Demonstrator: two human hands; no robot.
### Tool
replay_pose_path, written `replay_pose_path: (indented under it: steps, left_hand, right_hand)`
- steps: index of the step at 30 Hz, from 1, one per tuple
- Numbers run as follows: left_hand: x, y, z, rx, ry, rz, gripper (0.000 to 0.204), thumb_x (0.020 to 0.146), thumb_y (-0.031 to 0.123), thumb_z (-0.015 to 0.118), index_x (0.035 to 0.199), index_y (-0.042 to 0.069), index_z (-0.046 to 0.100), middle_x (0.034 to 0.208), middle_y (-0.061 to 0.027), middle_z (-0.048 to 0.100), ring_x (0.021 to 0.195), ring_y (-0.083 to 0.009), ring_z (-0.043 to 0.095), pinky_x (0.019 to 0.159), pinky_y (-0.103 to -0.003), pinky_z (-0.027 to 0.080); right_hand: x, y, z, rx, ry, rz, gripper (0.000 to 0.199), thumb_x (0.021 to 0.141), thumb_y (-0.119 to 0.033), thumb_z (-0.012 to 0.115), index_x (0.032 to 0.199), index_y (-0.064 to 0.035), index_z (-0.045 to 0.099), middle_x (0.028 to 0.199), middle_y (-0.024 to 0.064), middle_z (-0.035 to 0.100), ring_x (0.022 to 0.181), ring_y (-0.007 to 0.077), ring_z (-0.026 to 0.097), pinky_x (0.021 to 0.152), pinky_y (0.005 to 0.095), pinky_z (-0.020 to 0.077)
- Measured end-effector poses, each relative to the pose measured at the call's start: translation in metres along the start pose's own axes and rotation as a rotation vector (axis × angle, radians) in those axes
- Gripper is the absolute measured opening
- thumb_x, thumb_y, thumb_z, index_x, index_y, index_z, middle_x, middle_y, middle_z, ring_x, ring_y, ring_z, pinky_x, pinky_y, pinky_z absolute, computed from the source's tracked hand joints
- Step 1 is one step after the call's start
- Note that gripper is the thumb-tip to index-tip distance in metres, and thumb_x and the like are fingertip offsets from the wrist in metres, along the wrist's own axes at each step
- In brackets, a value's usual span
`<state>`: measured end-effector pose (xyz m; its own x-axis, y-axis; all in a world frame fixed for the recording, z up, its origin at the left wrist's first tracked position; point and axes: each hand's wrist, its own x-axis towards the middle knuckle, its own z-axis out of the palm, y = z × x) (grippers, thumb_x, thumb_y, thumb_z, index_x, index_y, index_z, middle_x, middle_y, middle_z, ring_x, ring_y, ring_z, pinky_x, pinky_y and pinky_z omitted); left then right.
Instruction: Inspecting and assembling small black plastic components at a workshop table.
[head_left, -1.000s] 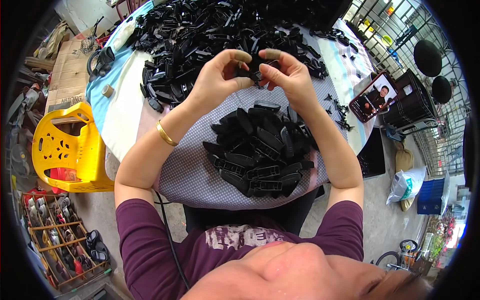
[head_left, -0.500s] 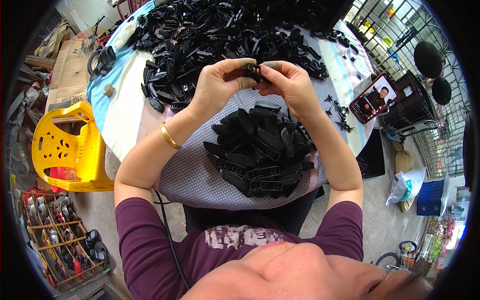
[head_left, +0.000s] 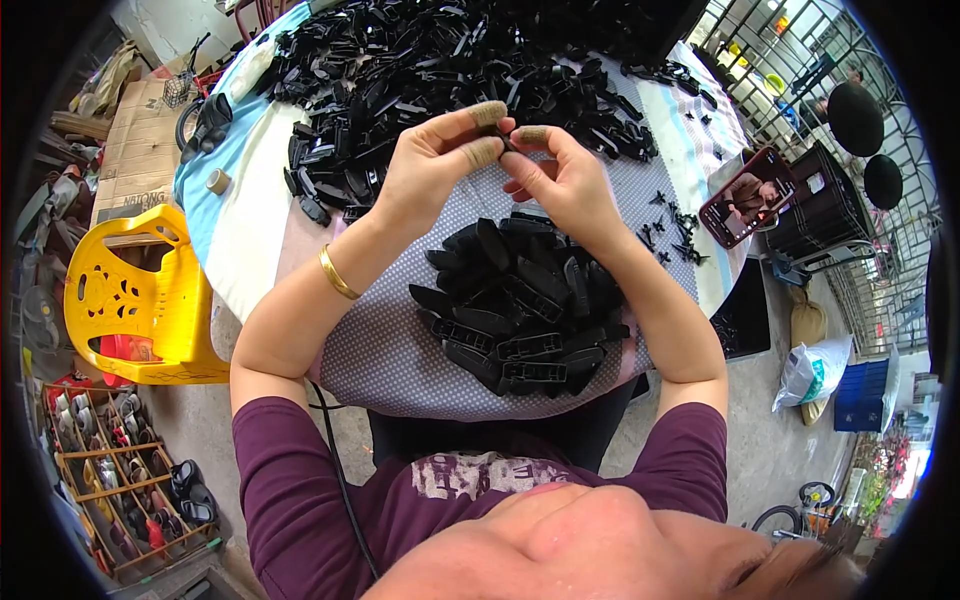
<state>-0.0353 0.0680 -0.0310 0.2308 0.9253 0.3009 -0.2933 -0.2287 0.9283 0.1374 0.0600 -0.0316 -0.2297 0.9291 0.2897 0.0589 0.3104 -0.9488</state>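
Above the middle of the table, my left hand (head_left: 422, 178) and my right hand (head_left: 575, 190) meet at the fingertips. Both pinch a small black plastic part (head_left: 503, 140), mostly hidden by the fingers. Tan tape wraps the left thumb and index finger, and one right fingertip. Nearer me lies a pile of black plastic clips (head_left: 520, 300), long and rounded, on the dotted cloth (head_left: 390, 345). Just beyond my hands spreads a much larger heap of similar black pieces (head_left: 400, 75).
Small black pieces (head_left: 685, 235) are scattered right of my right hand. A phone (head_left: 748, 197) with a lit screen stands at the table's right edge. A tape roll (head_left: 217, 181) sits at the left. Beyond that edge is a yellow chair (head_left: 180, 300); a shoe rack (head_left: 120, 480) stands lower left.
My fingers have shifted around the part. The left index finger has lifted a little, the right fingers have spread slightly, and less of the part shows. The phone's picture differs.
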Motion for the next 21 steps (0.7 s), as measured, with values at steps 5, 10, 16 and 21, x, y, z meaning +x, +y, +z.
replay_pose_path:
  steps: [5, 10, 16, 21]
  left_hand:
    - [0.006, 0.005, -0.005, -0.172, -0.147, -0.034, 0.030, 0.085, 0.002, 0.057, 0.115, -0.001, 0.058, 0.109, -0.0119, 0.062, 0.098, -0.0161, 0.059, 0.088, -0.028, 0.048]
    - [0.005, 0.002, -0.010, -0.199, -0.249, -0.111, 0.033, 0.087, 0.014, 0.060, 0.116, 0.001, 0.058, 0.111, -0.0133, 0.061, 0.104, -0.0210, 0.057, 0.092, -0.033, 0.045]
    - [0.000, 0.004, -0.005, -0.056, -0.259, 0.028, 0.029, 0.086, 0.015, 0.061, 0.110, -0.001, 0.061, 0.105, -0.0113, 0.064, 0.098, -0.0192, 0.060, 0.089, -0.030, 0.046]
    - [-0.001, 0.010, -0.003, 0.071, -0.172, 0.049, 0.029, 0.083, 0.012, 0.064, 0.110, 0.002, 0.062, 0.098, -0.0075, 0.065, 0.092, -0.0158, 0.060, 0.083, -0.027, 0.048]
  right_hand:
    - [0.001, -0.004, -0.009, -0.130, -0.266, 0.049, 0.026, 0.084, -0.020, 0.066, 0.100, 0.0011, 0.060, 0.081, 0.0044, 0.064, 0.068, 0.0092, 0.062, 0.062, 0.0209, 0.0492]
    - [-0.005, -0.010, -0.005, -0.281, -0.177, -0.093, 0.021, 0.083, -0.017, 0.066, 0.091, 0.0029, 0.063, 0.073, 0.0029, 0.063, 0.067, 0.0072, 0.060, 0.061, 0.0203, 0.0478]
    - [-0.010, -0.002, 0.000, -0.374, -0.091, -0.273, 0.021, 0.081, -0.014, 0.068, 0.086, 0.0051, 0.060, 0.070, 0.0055, 0.061, 0.064, 0.0073, 0.059, 0.058, 0.0213, 0.0476]
    - [0.005, -0.009, -0.012, -0.549, -0.222, -0.274, 0.032, 0.074, -0.023, 0.073, 0.095, -0.0004, 0.063, 0.076, 0.0121, 0.063, 0.063, 0.0224, 0.061, 0.058, 0.0313, 0.0477]
